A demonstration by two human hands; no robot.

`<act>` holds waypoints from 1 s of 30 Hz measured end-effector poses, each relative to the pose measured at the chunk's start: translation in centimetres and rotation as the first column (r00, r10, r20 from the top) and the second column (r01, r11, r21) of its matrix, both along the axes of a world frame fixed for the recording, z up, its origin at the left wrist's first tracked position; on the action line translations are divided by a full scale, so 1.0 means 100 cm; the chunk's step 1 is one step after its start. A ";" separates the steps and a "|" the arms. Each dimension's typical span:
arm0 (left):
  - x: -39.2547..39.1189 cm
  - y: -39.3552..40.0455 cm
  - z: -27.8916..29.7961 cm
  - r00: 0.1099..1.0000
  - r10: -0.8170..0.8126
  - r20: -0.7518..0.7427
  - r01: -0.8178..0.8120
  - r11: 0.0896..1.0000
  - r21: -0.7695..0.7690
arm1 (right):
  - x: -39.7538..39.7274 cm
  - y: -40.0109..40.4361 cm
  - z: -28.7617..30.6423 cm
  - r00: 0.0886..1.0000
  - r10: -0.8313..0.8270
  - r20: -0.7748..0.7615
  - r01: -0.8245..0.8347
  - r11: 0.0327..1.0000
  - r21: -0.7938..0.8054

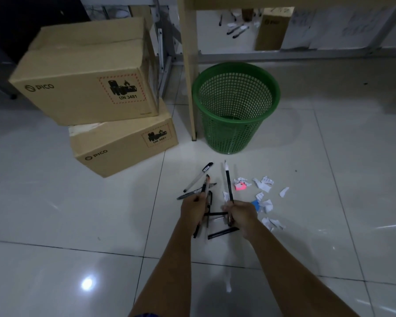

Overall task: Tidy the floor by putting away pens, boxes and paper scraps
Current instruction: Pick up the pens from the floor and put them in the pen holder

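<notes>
— What lies on the tiles?
— Black and clear pens (198, 178), scattered and crossing just before a green mesh bin (234, 106). Torn white scraps (264, 183), one pink (240, 186) and one blue, spread to their right.
— And the boxes?
— Two brown boxes (87, 72), stacked askew at left, the upper one (124, 145) overhanging the lower. Each hand grips a pen.

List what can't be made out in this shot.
- Bin contents: head view, mesh wall and dim light hide the bottom.
- Pens under the hands: left hand and right hand cover parts of them, so their count is unclear.
- Items under the desk: far, blurred, too small to identify.
- Lower box: the upper box hides its top.
</notes>
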State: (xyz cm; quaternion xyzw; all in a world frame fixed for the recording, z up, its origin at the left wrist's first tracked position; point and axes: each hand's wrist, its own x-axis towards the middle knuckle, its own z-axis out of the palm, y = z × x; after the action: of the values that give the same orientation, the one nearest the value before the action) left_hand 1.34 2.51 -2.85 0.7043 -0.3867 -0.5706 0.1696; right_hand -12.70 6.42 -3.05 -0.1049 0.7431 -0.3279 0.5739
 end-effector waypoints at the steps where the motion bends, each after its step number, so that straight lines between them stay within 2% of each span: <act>1: -0.001 -0.001 0.002 1.000 0.020 -0.024 -0.020 1.000 0.012 | 0.000 0.000 -0.002 0.999 -0.020 0.026 0.020 1.000 -0.017; 5: -0.005 -0.007 0.010 0.993 0.077 -0.085 -0.068 0.993 0.098 | 0.000 -0.004 -0.006 0.995 -0.073 0.072 0.077 0.996 -0.053; 10: -0.007 0.002 0.030 0.998 0.036 -0.046 -0.032 0.996 0.089 | 0.000 -0.004 0.015 0.999 0.035 0.029 -0.034 0.999 -0.038; 13: -0.002 0.022 0.067 0.992 0.096 -0.078 -0.089 0.992 0.091 | 0.001 0.009 0.050 0.999 0.049 0.009 -0.049 0.999 0.007; 17: -0.002 0.041 0.147 0.985 0.160 -0.060 -0.152 0.981 0.117 | 0.000 0.027 0.131 0.998 0.062 -0.010 -0.061 0.995 0.078; 21: -0.009 0.052 0.237 0.985 0.164 -0.042 -0.159 0.981 0.109 | -0.002 0.042 0.230 0.999 0.016 0.050 -0.021 0.994 0.105; 24: -0.016 0.065 0.320 0.977 0.186 -0.102 -0.172 0.976 0.137 | -0.001 0.059 0.312 0.994 0.006 0.106 -0.019 0.993 0.117; 28: -0.025 0.078 0.438 0.978 0.188 -0.090 -0.174 0.973 0.150 | 0.002 0.077 0.423 0.994 0.017 0.109 -0.028 0.994 0.104; 30: -0.027 0.080 0.514 0.977 0.190 -0.091 -0.175 0.972 0.158 | 0.001 0.082 0.503 0.994 0.007 0.105 -0.018 0.994 0.104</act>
State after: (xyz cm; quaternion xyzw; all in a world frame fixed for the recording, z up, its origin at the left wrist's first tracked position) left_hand -1.33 10.48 48.55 0.7165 -0.2668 -0.6164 0.1883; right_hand -12.56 14.62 47.25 -0.0622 0.7276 -0.2901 0.6185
